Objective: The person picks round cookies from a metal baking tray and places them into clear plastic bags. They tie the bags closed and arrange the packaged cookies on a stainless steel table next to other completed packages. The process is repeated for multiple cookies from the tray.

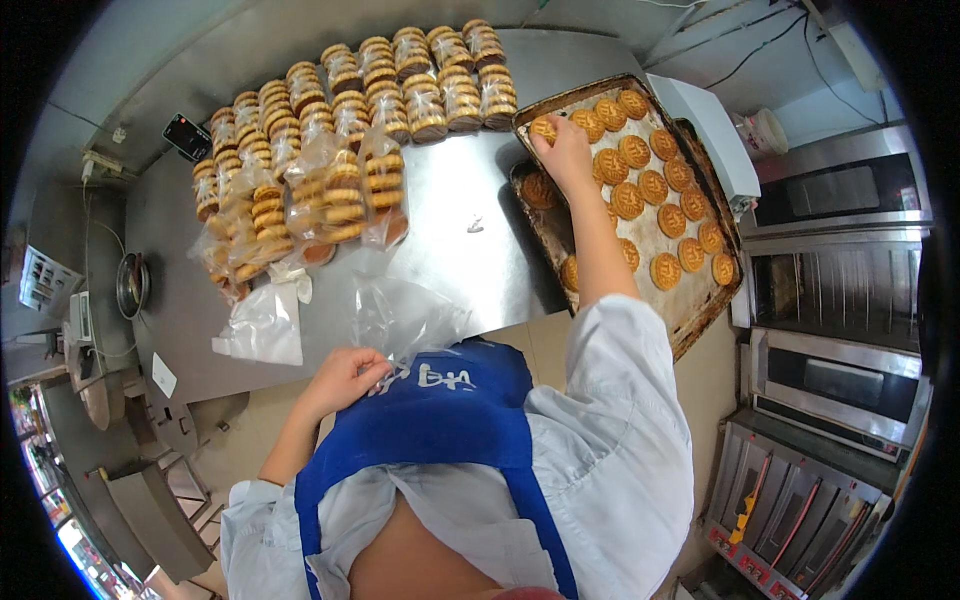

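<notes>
At the far left corner of a baking tray [722, 290], my right hand [566, 158] closes its fingers round a round golden mooncake [543, 129]. More mooncakes [627, 200] with patterned tops lie about on that tray. My left hand [350, 376] is low in front of the blue apron, at the table's near edge. Its curled fingers pinch the edge of a clear plastic bag [408, 312], which lies partly on the steel table [470, 190] and looks empty.
Rows of bagged mooncake stacks [385, 105] fill the table's back left. Nearer stand looser filled bags [330, 200] and a pile of plastic bags [262, 325]. A phone-like black device [187, 137] sits at the left. A second tray [538, 190] lies underneath; ovens [835, 280] stand at right.
</notes>
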{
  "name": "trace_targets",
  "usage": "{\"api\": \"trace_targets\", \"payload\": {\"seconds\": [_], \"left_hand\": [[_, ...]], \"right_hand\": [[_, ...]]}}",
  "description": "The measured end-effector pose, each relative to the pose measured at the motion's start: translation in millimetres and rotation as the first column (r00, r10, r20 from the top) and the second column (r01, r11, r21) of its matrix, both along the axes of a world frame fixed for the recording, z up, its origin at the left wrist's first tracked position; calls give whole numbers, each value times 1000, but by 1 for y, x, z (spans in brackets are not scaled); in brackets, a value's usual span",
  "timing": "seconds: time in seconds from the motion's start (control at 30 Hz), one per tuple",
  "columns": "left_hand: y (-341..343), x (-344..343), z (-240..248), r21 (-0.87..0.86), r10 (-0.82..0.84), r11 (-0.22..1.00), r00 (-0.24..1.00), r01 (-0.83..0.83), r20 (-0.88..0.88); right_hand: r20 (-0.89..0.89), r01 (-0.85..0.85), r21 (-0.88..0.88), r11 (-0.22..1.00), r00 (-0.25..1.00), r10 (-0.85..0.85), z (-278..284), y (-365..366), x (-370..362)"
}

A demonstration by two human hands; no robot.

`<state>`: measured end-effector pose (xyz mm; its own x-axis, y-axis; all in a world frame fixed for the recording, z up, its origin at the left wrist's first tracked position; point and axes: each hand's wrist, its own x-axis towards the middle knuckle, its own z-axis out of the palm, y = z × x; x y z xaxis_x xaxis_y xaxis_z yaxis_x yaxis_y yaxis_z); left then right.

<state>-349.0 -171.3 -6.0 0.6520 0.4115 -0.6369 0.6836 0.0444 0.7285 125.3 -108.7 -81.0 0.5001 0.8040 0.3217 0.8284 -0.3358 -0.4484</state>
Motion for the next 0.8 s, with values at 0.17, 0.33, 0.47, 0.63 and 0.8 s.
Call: {"api": "trace_targets", "payload": {"seconds": [0.17, 0.33, 0.47, 0.63, 0.8], "left_hand": [[-16, 31, 6, 299, 66, 950, 993, -92, 94], [-30, 42, -2, 340, 245, 902, 964, -264, 100], [-31, 53, 8, 323, 298, 893, 950, -313, 95], [-32, 44, 11, 368, 284, 869, 942, -332, 179], [-39, 35, 5, 456, 230, 814, 921, -360, 315]], "right_hand": [[235, 5, -295, 955, 970, 67, -37, 21, 47], [202, 240, -194, 951, 959, -201, -13, 26, 69], [75, 369, -363, 855, 927, -368, -31, 34, 108], [-85, 386, -466, 796, 876, -475, -33, 17, 120], [159, 447, -329, 832, 894, -418, 2, 26, 61]]}}
